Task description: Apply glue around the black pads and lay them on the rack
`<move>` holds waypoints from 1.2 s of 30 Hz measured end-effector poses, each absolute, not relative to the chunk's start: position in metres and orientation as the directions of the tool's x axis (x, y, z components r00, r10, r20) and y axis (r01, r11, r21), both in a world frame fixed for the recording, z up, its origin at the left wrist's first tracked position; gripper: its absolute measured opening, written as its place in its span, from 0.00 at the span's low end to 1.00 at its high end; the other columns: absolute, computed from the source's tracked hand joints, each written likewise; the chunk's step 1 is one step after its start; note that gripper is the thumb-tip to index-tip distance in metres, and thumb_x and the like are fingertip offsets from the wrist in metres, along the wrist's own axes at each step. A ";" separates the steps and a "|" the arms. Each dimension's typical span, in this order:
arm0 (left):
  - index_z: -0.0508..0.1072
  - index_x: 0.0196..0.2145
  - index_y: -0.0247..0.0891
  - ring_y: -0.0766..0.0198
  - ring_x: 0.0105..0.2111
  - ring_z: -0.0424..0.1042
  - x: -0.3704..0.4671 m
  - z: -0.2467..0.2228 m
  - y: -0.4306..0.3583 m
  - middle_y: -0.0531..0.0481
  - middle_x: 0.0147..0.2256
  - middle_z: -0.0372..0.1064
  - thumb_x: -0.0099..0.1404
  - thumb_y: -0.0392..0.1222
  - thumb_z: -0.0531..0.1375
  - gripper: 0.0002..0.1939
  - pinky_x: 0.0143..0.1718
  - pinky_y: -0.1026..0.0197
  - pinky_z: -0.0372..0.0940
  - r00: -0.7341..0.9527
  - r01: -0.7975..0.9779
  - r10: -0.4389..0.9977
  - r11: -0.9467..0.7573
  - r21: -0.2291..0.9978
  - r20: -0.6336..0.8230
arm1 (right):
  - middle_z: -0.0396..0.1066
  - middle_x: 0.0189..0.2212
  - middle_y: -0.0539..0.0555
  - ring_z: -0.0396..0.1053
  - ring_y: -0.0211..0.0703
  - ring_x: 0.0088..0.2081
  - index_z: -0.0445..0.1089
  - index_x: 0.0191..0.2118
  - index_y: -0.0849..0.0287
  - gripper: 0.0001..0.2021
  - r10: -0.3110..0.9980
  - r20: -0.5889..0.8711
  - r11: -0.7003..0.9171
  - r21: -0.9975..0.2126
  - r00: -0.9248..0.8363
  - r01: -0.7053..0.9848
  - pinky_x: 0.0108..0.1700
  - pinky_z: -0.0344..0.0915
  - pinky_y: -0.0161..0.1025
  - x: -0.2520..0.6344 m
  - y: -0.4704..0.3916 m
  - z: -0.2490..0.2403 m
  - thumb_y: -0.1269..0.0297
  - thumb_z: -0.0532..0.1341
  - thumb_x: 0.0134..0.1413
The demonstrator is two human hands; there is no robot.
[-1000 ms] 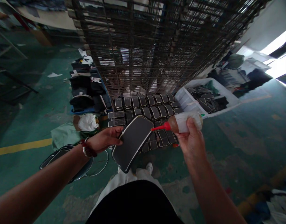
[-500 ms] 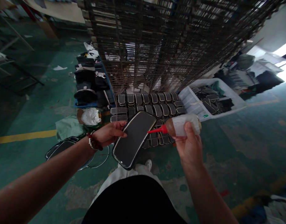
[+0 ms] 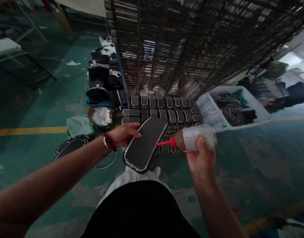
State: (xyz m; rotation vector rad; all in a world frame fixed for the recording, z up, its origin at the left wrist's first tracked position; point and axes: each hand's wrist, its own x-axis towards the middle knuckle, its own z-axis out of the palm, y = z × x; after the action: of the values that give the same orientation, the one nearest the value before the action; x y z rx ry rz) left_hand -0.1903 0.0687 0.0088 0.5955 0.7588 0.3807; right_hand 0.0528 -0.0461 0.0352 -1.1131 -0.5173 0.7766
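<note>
Left hand (image 3: pixel 123 135): clenched on the upper left edge of a flat, dark, rounded-rectangular panel with a pale rim (image 3: pixel 144 143), thumb across its face, fingers behind it. A beaded bracelet (image 3: pixel 107 142) sits on the wrist. The panel is held in the air, tilted, its long axis running from upper right to lower left, between the two hands and above the person's pale trouser leg and white shoe (image 3: pixel 157 171).

Right hand (image 3: pixel 201 158): gripping a soft squeeze bottle with a brown body, white wrap and red nozzle (image 3: pixel 194 138). The bottle lies roughly level, pointing leftward; the nozzle tip meets the right rim of the panel, though the dim view leaves it unclear whether it actually touches.

Beyond the hands: a low wire tray (image 3: pixel 189 150) filled with rows of small dark panels with pale rims (image 3: pixel 167 110), lying flat and close-packed. Behind those, a tall stack of wire mesh racks (image 3: pixel 191 43).

Right of the right hand and farther out: a white plastic bin (image 3: pixel 262 115) holding more dark pieces in a loose heap.

Left of the left hand: a crumpled white bag (image 3: pixel 101 116) on the green floor (image 3: pixel 43 109), a stack of dark folded material (image 3: pixel 102 79) beyond it, and dark rimmed panels (image 3: pixel 72 145) under the left forearm. A yellow floor line (image 3: pixel 23 131) runs to the far left.
</note>
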 end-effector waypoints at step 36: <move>0.75 0.42 0.28 0.55 0.28 0.78 -0.193 -0.008 0.077 0.44 0.26 0.78 0.53 0.28 0.60 0.17 0.39 0.53 0.73 0.430 -0.300 0.556 0.831 0.469 -0.711 | 0.77 0.48 0.54 0.74 0.54 0.52 0.74 0.50 0.48 0.24 0.845 0.029 0.244 -0.909 0.534 -0.337 0.53 0.74 0.53 0.035 -0.075 0.020 0.57 0.74 0.44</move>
State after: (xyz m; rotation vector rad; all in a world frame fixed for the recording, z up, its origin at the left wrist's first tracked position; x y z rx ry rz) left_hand -0.1927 0.0775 -0.0080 0.2900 0.9918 0.5436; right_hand 0.0350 -0.0748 0.0198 -1.0254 -0.5956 0.8751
